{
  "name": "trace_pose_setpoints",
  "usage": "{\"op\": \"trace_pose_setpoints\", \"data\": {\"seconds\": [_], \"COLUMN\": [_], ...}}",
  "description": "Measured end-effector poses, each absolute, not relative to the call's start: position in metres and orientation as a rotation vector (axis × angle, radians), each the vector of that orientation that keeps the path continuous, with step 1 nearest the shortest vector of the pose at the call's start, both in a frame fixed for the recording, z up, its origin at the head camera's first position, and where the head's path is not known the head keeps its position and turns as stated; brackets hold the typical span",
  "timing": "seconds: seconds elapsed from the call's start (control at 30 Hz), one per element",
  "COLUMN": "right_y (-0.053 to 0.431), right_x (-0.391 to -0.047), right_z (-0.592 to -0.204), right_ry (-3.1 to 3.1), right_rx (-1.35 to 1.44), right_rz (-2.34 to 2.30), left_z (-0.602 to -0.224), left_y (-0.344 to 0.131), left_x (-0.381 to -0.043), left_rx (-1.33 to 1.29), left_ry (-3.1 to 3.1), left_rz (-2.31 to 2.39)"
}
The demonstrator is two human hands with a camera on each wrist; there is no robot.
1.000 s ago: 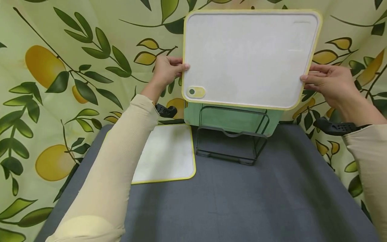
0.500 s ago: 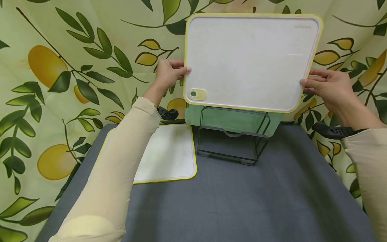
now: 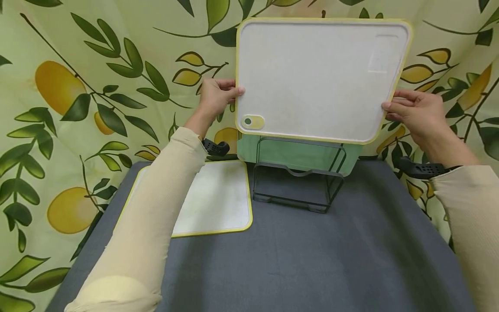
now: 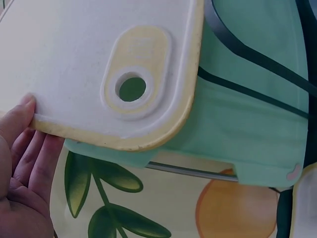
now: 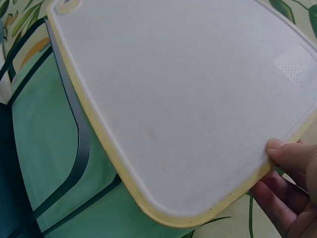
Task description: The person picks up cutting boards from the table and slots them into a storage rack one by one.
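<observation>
A white cutting board (image 3: 319, 78) with a yellow rim is held up near upright, above a dark wire rack (image 3: 296, 171). My left hand (image 3: 215, 99) pinches its left edge, thumb on the front face and fingers behind. On the opposite edge my right hand (image 3: 419, 113) grips it the same way. Near the board's lower left corner is a yellow oval with a hole, clear in the left wrist view. Behind the held board, a green board (image 4: 247, 129) stands in the rack, its upper part hidden. In the right wrist view the held board's lower edge lies close to the rack's wire.
A second white board with a yellow rim (image 3: 218, 199) lies flat on the dark grey table (image 3: 280, 260), left of the rack and partly under my left sleeve. A curtain (image 3: 128, 95) printed with fruit and leaves hangs behind and on both sides.
The held board has come down slightly over the past second, with both hands moving along with it. The rack, the green board and the flat board have stayed put.
</observation>
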State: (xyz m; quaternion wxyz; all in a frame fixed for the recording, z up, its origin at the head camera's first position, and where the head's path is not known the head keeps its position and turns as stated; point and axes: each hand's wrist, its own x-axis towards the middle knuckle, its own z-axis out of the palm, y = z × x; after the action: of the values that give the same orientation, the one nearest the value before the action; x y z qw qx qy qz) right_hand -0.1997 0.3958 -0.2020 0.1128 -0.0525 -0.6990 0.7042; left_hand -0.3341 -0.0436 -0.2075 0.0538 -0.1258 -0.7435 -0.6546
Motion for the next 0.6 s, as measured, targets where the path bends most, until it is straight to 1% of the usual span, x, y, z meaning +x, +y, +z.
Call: {"op": "trace_pose_setpoints", "data": {"seconds": [0.3, 0.6], "right_y": [0.392, 0.393], "right_x": [-0.198, -0.198], "right_z": [-0.207, -0.216], "right_ry": [-2.044, -2.12], "right_rx": [-0.151, -0.202], "right_rz": [2.104, 2.03], "left_z": [-0.215, -0.219], "left_y": [-0.044, -0.042], "left_x": [-0.335, -0.334], "left_rx": [-0.374, -0.315], "left_ry": [-2.296, -2.325], "left_rz": [-1.963, -1.973]}}
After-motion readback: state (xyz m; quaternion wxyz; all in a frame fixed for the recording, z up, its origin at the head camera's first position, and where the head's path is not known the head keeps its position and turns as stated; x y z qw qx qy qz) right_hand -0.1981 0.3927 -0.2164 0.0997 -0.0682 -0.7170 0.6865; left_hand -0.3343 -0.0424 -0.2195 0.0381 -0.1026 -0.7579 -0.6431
